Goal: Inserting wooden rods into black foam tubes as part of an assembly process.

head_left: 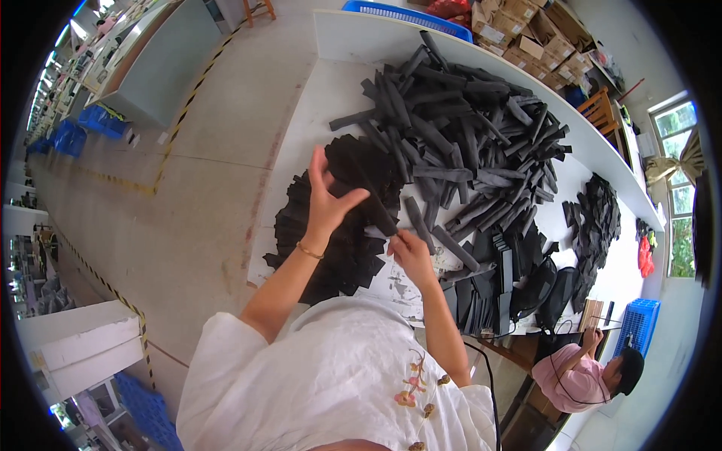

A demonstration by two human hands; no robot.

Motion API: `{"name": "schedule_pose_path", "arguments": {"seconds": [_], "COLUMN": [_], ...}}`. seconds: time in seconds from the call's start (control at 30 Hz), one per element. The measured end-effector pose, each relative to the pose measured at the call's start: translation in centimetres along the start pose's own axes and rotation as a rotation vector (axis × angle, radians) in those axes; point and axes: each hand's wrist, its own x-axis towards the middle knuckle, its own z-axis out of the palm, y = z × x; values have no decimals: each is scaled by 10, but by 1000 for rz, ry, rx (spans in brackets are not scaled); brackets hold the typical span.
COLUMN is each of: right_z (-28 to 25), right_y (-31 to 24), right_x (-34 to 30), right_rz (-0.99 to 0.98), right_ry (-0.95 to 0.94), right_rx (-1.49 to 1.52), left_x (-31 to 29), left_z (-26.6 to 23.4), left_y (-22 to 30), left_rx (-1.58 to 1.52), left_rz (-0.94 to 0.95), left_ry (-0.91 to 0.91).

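Observation:
My right hand [411,257] pinches the lower end of a long, flat black strip [382,216], which looks like fabric or foam. The strip slants up and left from my fingertips. My left hand [325,201] is at its left, thumb and fingers spread wide over the dark pieces; I cannot tell whether it touches the strip's far end. Below and around both hands lies a fanned heap of flat black pieces [301,244] on the white table [297,139]. Beyond it, a large loose pile of black folded strips [459,128] spreads to the right.
Stacked black pieces [474,304] and black pouch-like items [538,289] lie to the right, with another dark heap [594,225] farther off. A low white board [481,52] edges the table. At lower right sits a co-worker in pink [575,376]. Cardboard boxes [526,45] stand behind.

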Motion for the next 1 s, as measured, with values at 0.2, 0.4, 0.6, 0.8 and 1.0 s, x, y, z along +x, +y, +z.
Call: {"name": "schedule_pose_path", "arguments": {"seconds": [0.2,0.4,0.6,0.8,1.0], "right_z": [49,69,62,65,62], "right_y": [12,6,22,34,30], "right_x": [4,-3,-24,-39,-67], "right_rz": [-59,-133,-112,-33,-58], "right_ry": [74,232,216,181,115], "right_rx": [-102,-215,-337,-362,-473], "left_x": [-67,-70,-62,-47,-33], "left_z": [-5,-7,-6,2,3], "left_y": [-53,-38,-28,-14,-19], "left_rx": [-977,-964,-994,-803,-654], "left_rz": [-957,-938,-916,-835,-775], "left_ry": [-114,-14,47,57,319]}}
